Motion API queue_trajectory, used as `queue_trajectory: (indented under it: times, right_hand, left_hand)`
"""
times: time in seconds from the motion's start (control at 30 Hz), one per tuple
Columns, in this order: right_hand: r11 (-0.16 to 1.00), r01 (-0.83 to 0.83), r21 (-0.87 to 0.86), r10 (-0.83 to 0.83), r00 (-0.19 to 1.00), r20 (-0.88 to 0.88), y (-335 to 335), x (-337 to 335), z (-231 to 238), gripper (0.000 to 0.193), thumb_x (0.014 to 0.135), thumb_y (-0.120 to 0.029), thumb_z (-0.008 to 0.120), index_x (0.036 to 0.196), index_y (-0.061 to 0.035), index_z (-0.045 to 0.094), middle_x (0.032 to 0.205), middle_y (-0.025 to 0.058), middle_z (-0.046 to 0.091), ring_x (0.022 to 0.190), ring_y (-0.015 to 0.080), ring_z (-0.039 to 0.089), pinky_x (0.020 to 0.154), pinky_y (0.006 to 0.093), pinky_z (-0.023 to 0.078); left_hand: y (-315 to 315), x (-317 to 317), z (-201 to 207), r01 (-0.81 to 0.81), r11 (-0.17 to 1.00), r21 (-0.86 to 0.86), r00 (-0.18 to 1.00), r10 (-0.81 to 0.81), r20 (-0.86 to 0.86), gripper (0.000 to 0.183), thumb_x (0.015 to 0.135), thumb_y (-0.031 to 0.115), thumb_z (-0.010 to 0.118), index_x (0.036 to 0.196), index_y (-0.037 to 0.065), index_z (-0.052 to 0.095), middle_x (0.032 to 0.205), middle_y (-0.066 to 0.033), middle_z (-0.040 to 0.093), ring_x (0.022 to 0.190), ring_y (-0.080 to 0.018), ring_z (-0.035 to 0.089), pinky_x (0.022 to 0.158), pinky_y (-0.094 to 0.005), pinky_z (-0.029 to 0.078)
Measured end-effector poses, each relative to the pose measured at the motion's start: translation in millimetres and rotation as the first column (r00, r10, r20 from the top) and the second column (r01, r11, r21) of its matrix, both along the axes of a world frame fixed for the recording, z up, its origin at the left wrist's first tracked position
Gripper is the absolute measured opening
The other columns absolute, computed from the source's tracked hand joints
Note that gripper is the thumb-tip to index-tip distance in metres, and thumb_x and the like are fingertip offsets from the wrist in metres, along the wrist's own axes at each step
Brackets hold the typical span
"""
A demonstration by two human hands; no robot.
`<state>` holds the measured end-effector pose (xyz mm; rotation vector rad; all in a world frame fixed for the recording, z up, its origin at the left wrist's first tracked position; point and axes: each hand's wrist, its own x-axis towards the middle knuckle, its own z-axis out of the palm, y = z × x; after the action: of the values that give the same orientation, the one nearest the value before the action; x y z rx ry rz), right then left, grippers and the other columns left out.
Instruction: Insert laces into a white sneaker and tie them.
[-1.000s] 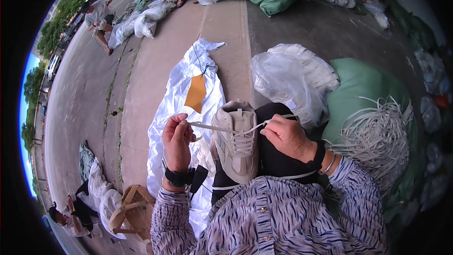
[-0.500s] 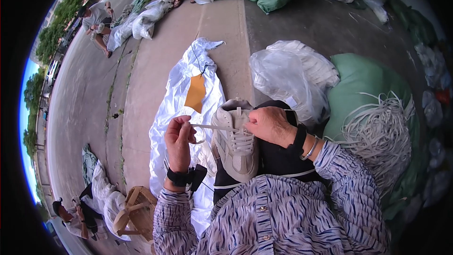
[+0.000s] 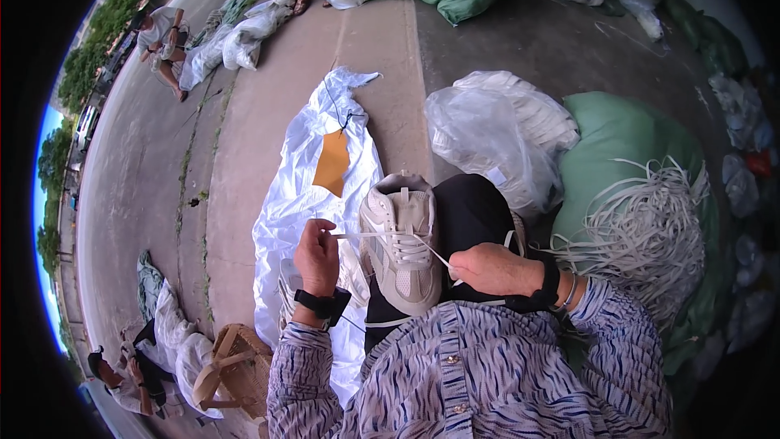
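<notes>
A beige and grey sneaker (image 3: 404, 256) rests on my lap with its toe toward me. A flat pale shoelace (image 3: 370, 235) runs through its eyelets and is partly threaded. Left of the shoe, my left hand (image 3: 317, 256) is closed on one stretch of the lace, pulled taut from the eyelets. On the other side, my right hand (image 3: 496, 268) pinches the lace where it slants down to the right from the tongue. Its fingertips are partly hidden behind the hand.
A tangled heap of pale laces (image 3: 646, 228) lies on a green sack (image 3: 626, 134) to my right. Beyond my knee is a clear plastic bag (image 3: 496, 134). A white sack (image 3: 284, 219) with an orange tag (image 3: 332, 164) spreads at left, near a wicker chair (image 3: 244, 362). Other people sit farther off.
My right hand has moved from beside the shoe's tongue down and to the right, drawing the lace out. My left hand has shifted slightly downward, still holding its lace.
</notes>
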<state>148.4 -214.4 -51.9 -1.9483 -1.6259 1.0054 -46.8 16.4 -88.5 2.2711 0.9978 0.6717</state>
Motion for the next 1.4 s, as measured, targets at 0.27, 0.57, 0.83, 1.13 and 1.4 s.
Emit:
queue_trajectory:
  times: [0.27,0.57,0.83,1.13,1.4]
  right_hand:
    - [0.902,0.415,0.12,-0.359,0.874,-0.328,-26.6,28.0,13.6,0.02,0.083,-0.011,0.061,0.101,-0.0022,0.059,0.07,0.0027,0.06,0.061,0.0102,0.056,0.055,0.0246,0.044]
    - [0.972,0.23,-0.053,-0.236,0.934,-0.267,12.6,32.6,18.2,0.028,0.083,-0.027,0.059,0.086,0.0004,0.062,0.062,0.0085,0.059,0.057,0.0169,0.058,0.057,0.0311,0.045]
    - [0.908,0.401,-0.118,-0.402,0.758,-0.514,6.7,59.3,30.8,0.02,0.079,-0.011,0.064,0.094,0.001,0.061,0.067,0.0003,0.059,0.061,0.0088,0.056,0.054,0.024,0.044]
    - [0.957,0.255,0.141,-0.198,0.924,-0.327,25.7,12.9,-1.8,0.034,0.08,-0.009,0.06,0.113,-0.0039,0.056,0.074,0.0105,0.062,0.064,0.0178,0.06,0.061,0.0293,0.047]
    - [0.97,0.116,0.212,-0.07,0.974,-0.215,17.3,12.7,-1.5,0.045,0.078,-0.012,0.064,0.12,-0.0091,0.051,0.079,0.0105,0.062,0.068,0.0216,0.062,0.062,0.0313,0.048]
  left_hand:
    - [-20.1,6.1,11.7,0.091,0.993,-0.077,0.993,-0.096,-0.073,0.016,0.085,0.007,0.057,0.1,0.007,0.063,0.084,-0.011,0.061,0.069,-0.022,0.061,0.061,-0.0314,0.048]
    - [-49.0,56.1,62.4,0.558,0.791,0.25,0.82,-0.481,-0.31,0.015,0.076,0.014,0.063,0.091,0.013,0.06,0.082,-0.0045,0.056,0.077,-0.0244,0.058,0.061,-0.0368,0.049]
    - [-52.1,65.0,58.3,0.466,0.876,0.123,0.848,-0.403,-0.344,0.009,0.082,0.016,0.057,0.089,0.01,0.055,0.082,-0.0094,0.059,0.076,-0.0306,0.06,0.062,-0.0412,0.048]
    - [-40.3,65.9,67.6,0.344,0.761,-0.551,0.913,-0.408,0.006,0.011,0.078,0.001,0.063,0.089,0.001,0.059,0.07,-0.0076,0.059,0.061,-0.0133,0.059,0.055,-0.0259,0.047]
    - [-36.1,67.4,78.9,0.47,0.883,0.003,0.782,-0.415,-0.465,0.015,0.076,0.019,0.069,0.079,0.006,0.061,0.072,-0.0095,0.058,0.063,-0.0278,0.06,0.056,-0.0359,0.047]
